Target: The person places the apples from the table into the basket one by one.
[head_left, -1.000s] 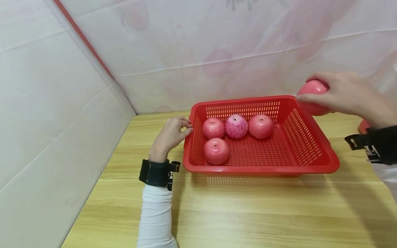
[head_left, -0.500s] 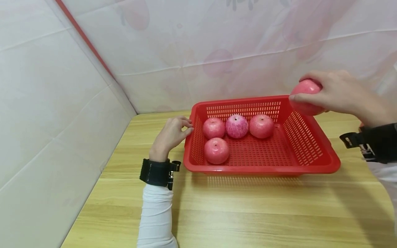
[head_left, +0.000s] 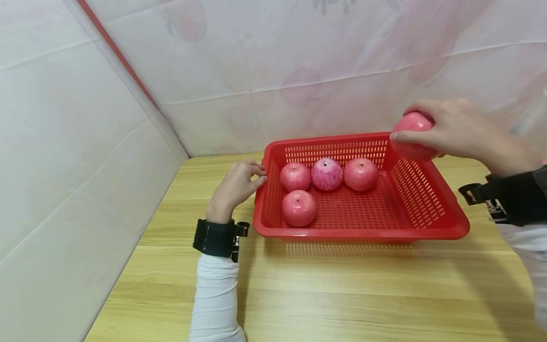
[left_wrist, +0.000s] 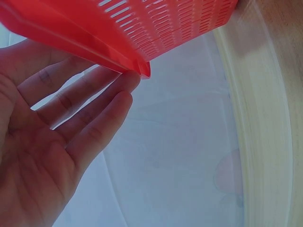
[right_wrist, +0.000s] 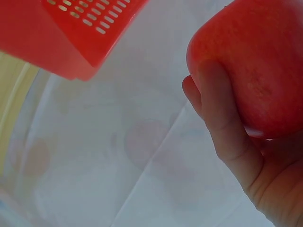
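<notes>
A red plastic basket (head_left: 359, 233) with slotted walls stands on the wooden table. In it lie several apples: a pink-red one at the front left (head_left: 298, 208), one behind it (head_left: 295, 176), a streaked purple-pink apple (head_left: 326, 174) and another red apple (head_left: 361, 174) to its right. My right hand (head_left: 461, 130) grips a large red apple (right_wrist: 255, 71), held above the basket's back right corner; the thumb lies along its side. At the basket's left rim, my left hand (head_left: 235, 187) touches the edge with loosely extended fingers (left_wrist: 97, 130).
Pale printed cloth walls (head_left: 239, 61) rise behind and to the left of the table (head_left: 299, 294). Black straps with small mounts sit on both wrists, one of them the left strap (head_left: 215, 238). A bit of something red shows at the right edge beyond the right wrist.
My right hand has moved left with its apple, from outside the basket's right corner to over the back right corner. The left hand and the apples in the basket stay put.
</notes>
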`<action>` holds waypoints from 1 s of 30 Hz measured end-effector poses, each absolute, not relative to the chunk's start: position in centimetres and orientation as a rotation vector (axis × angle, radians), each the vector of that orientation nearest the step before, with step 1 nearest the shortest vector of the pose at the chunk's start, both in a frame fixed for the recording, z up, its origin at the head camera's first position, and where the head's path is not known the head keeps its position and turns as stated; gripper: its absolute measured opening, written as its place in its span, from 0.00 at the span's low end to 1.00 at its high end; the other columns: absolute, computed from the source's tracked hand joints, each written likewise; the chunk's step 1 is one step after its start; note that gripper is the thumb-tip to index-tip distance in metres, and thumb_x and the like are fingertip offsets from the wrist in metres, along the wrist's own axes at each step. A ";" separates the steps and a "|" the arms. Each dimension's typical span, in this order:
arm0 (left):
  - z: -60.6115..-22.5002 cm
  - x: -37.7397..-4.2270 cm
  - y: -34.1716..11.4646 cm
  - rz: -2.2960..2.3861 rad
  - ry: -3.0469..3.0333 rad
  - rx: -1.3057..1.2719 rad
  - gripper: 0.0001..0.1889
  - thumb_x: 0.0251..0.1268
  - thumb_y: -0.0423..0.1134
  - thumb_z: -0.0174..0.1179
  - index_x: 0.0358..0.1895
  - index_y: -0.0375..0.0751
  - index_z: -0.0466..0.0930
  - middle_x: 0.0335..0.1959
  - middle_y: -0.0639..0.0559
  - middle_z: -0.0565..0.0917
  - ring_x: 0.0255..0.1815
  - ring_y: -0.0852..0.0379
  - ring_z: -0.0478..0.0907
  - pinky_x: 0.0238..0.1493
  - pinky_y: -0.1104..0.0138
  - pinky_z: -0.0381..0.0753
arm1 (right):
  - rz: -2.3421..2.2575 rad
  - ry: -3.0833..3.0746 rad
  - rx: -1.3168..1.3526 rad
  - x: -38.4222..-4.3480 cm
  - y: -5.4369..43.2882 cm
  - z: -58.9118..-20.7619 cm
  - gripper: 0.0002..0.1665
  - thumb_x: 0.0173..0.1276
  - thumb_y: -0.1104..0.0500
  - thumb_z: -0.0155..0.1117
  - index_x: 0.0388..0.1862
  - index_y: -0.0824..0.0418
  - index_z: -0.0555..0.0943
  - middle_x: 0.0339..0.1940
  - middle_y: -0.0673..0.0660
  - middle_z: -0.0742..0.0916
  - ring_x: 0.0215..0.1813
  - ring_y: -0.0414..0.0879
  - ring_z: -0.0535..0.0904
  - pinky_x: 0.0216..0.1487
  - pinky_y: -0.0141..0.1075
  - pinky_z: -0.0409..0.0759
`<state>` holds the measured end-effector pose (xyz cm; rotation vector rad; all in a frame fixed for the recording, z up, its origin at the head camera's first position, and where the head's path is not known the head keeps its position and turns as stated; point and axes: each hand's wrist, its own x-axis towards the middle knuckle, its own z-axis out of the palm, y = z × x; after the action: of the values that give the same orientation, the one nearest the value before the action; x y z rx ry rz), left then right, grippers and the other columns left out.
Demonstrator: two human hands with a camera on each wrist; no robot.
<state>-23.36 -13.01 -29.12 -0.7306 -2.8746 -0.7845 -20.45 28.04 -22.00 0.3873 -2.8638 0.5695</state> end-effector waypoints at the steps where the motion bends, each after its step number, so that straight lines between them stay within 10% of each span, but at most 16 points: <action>1: -29.2 -23.4 -13.0 -0.784 -2.874 -0.732 0.11 0.68 0.32 0.66 0.49 0.31 0.88 0.53 0.38 0.84 0.54 0.43 0.80 0.52 0.57 0.85 | 0.572 -2.866 0.389 -20.4 28.0 -22.0 0.28 0.66 0.43 0.69 0.55 0.61 0.78 0.38 0.62 0.84 0.38 0.57 0.77 0.26 0.42 0.75; 30: -28.9 -23.3 -13.0 -0.795 -2.873 -0.727 0.11 0.68 0.32 0.66 0.49 0.30 0.88 0.53 0.38 0.84 0.55 0.43 0.79 0.52 0.57 0.85 | 0.587 -2.935 0.487 -20.5 24.6 -22.6 0.32 0.65 0.38 0.69 0.57 0.58 0.76 0.43 0.61 0.82 0.43 0.57 0.76 0.30 0.42 0.77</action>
<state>-23.35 -13.00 -28.92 -0.7274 -2.8727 -0.7954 -20.55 24.65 -22.61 0.4869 -2.9352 0.5873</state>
